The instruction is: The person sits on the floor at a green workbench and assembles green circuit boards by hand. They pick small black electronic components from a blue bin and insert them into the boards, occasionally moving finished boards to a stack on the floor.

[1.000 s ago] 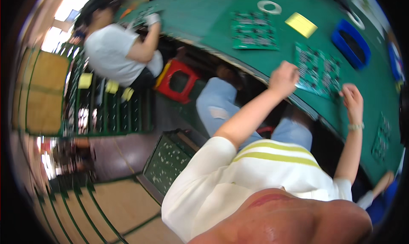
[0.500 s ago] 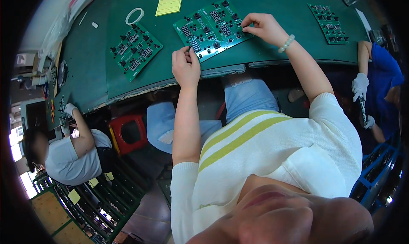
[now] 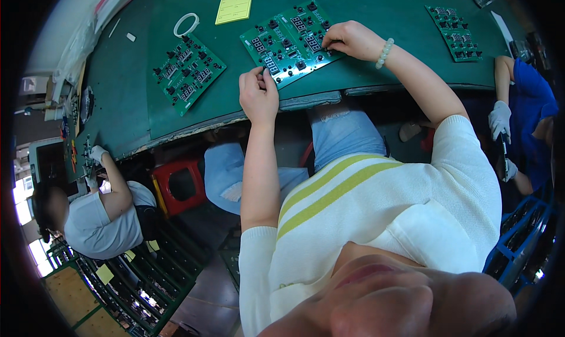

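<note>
A green circuit board [image 3: 282,50] with black digit displays and several black buttons lies on the table in front of me. At its near left corner, my left hand [image 3: 259,97] has thumb and fingers closed on the edge. My right hand [image 3: 356,39], with a beaded bracelet at the wrist, is over the right part of the board. Its fingers are curled together close to a display; whatever they may hold is hidden beneath them.
Left of the board lies a similar circuit board [image 3: 189,72], with a white ring [image 3: 186,25] behind it. A yellow paper slip [image 3: 233,8] lies farther back. Another board [image 3: 454,33] is at the right. Gloved co-workers sit at both sides, each holding a board.
My right hand has moved left and slightly nearer, from the board's right edge to over its right part. My left hand stays at the near left corner.
</note>
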Demonstrator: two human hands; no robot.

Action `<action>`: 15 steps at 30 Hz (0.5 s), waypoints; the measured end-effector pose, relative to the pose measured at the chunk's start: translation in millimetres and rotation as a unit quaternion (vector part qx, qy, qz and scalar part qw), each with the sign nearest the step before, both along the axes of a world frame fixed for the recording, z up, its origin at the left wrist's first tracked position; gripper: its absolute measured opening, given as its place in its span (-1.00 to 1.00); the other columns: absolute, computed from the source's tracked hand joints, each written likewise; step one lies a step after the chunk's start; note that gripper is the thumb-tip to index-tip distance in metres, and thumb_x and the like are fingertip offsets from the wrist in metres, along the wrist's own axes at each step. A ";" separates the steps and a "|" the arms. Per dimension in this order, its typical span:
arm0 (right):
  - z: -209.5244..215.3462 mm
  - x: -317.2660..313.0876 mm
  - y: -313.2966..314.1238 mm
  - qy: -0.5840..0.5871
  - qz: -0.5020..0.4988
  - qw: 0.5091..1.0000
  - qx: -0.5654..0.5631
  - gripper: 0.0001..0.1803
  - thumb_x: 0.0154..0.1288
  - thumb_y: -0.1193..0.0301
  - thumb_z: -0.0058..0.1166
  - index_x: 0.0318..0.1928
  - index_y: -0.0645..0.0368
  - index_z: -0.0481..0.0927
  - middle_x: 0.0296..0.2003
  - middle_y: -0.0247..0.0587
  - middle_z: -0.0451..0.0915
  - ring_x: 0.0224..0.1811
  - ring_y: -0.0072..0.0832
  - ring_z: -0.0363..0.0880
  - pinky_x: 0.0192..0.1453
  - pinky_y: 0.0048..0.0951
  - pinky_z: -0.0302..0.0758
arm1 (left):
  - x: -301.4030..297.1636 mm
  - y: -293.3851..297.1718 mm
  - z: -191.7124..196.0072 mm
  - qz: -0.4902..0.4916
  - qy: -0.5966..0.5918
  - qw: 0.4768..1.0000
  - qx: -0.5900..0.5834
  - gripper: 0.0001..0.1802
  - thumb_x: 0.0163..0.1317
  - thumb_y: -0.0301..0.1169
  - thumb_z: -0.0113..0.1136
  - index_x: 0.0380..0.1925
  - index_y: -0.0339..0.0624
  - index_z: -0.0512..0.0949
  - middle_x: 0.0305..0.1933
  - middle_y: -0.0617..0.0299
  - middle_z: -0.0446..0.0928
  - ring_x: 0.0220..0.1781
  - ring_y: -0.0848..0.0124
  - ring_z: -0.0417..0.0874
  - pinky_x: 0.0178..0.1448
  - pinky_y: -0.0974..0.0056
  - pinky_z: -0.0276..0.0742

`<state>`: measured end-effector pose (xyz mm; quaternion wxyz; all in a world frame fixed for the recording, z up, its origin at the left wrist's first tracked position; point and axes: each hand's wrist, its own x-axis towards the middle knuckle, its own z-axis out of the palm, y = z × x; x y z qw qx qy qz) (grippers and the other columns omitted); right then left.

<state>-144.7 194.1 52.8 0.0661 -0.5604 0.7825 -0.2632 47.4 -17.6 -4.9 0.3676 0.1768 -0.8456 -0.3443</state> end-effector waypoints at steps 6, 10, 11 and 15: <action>7.6 -4.1 -3.3 0.020 0.024 0.999 0.038 -0.86 0.20 0.52 0.22 -0.21 0.21 0.70 -0.29 -0.11 0.68 -0.18 -0.18 0.66 -0.04 -0.25 0.58 | -1.9 0.0 -0.4 0.000 0.001 1.000 -0.014 -0.87 0.26 -0.47 0.25 -0.25 -0.30 0.62 -0.39 0.19 0.50 -0.49 0.43 0.52 -0.35 0.31 0.47; 7.9 -14.0 -6.9 -0.048 0.042 0.997 0.046 -0.87 0.20 0.47 0.22 -0.23 0.19 0.71 -0.29 -0.13 0.70 -0.19 -0.17 0.67 -0.05 -0.22 0.57 | -1.6 0.1 -0.6 0.000 0.003 1.000 -0.010 -0.87 0.26 -0.47 0.25 -0.25 -0.30 0.62 -0.39 0.20 0.50 -0.49 0.43 0.52 -0.35 0.31 0.47; 8.9 -14.2 -7.6 -0.057 0.031 0.997 0.050 -0.87 0.20 0.46 0.22 -0.24 0.19 0.71 -0.28 -0.13 0.70 -0.20 -0.18 0.67 -0.05 -0.22 0.57 | -1.5 0.0 -0.1 0.001 0.003 1.000 -0.010 -0.87 0.26 -0.47 0.25 -0.25 -0.31 0.62 -0.39 0.20 0.50 -0.49 0.43 0.52 -0.35 0.31 0.46; 13.6 -9.5 -13.4 -0.001 -0.018 0.995 0.100 -0.86 0.18 0.42 0.22 -0.27 0.19 0.72 -0.27 -0.12 0.70 -0.22 -0.18 0.67 -0.06 -0.22 0.57 | -0.7 1.0 2.0 0.001 0.002 1.000 -0.011 -0.87 0.26 -0.47 0.25 -0.24 -0.31 0.62 -0.39 0.20 0.49 -0.49 0.43 0.52 -0.35 0.31 0.46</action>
